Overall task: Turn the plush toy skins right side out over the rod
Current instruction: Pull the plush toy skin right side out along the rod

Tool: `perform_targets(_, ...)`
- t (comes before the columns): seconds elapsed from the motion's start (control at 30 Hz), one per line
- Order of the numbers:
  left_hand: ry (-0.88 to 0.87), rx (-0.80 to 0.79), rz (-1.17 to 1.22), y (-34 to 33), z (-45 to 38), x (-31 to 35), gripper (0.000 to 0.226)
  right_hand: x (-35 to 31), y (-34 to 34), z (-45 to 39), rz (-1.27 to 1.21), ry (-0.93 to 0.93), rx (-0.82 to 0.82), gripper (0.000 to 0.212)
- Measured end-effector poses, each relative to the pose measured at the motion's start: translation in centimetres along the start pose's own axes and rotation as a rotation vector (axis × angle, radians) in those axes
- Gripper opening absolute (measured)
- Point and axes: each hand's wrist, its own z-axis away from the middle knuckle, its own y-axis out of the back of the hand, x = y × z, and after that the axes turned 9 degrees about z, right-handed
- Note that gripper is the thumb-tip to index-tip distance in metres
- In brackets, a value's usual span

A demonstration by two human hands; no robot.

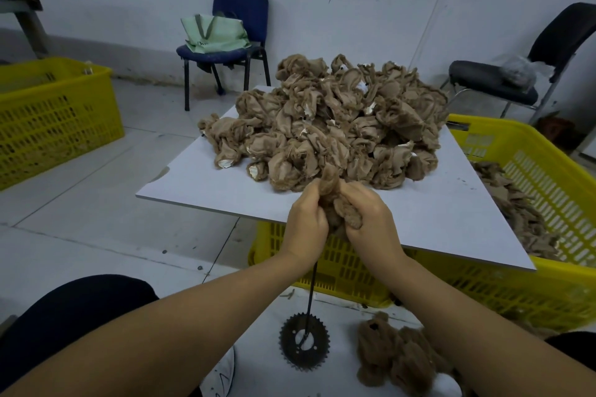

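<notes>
Two hands work one brown plush skin [335, 200] at the near edge of the white desk [451, 213]. We note the left hand [304, 219] curled round the skin's left side and the right hand [374, 222] gripping its right side, fingers wrapped into the fabric. A furry tip of the skin stands up between the two hands, just in front of the pile.

The rod [312, 293] is thin and dark. It drops from under the hands, below the desk edge, to a toothed sprocket [304, 342] lying flat on the floor. Its upper end is hidden inside the skin, so we cannot tell how far it reaches.

The pile of inside-out skins [332, 126] sits on the desk beyond the hands, tan backing outward, with white tags showing here and there.

Right of the sprocket, on the floor, lie finished furry skins [396, 354]; one shows a dark eye.

The desk rests on a yellow crate [548, 177], which holds more brown fabric at the desk's right side. A second yellow crate [54, 113] stands well left of the desk. Behind the desk, a blue chair [242, 10] carries a pale green bag [214, 34]; a black chair [493, 80] stands behind its right corner.
</notes>
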Motion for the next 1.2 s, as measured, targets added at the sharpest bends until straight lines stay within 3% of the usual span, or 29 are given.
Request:
perform_targets(0.2,-0.04,0.087,0.072,-0.6,-1.5,2.1,0.038,-0.7,0.6,-1.1,-0.004,0.034,0.114,0.054)
perform_targets(0.4,0.128,-0.096,-0.543,0.3,-3.0,3.2,0.023,-0.5,0.9,-1.4,-0.097,-0.15,-0.045,0.048)
perform_targets(0.6,0.055,-0.068,-0.56,1.4,-4.5,5.6,0.03,-2.4,2.7,-2.9,0.007,-0.06,-0.002,0.029)
perform_targets(0.73,0.205,-0.206,-0.621,2.1,-5.3,6.3,0.022,-2.6,2.6,-3.4,0.104,-0.066,-0.062,0.017)
perform_targets(0.87,0.368,-0.333,-0.641,2.3,-5.4,6.0,0.019,-2.5,1.7,-3.0,0.103,-0.181,-0.182,0.022)
perform_targets(1.07,0.196,-0.281,-0.732,2.3,-5.2,6.4,0.023,-3.1,2.8,-3.1,0.187,-0.15,-0.149,0.027)
perform_targets(1.2,0.112,-0.191,-0.633,2.6,-6.1,6.8,0.019,-4.3,3.9,-3.9,0.246,-0.08,-0.083,0.03)
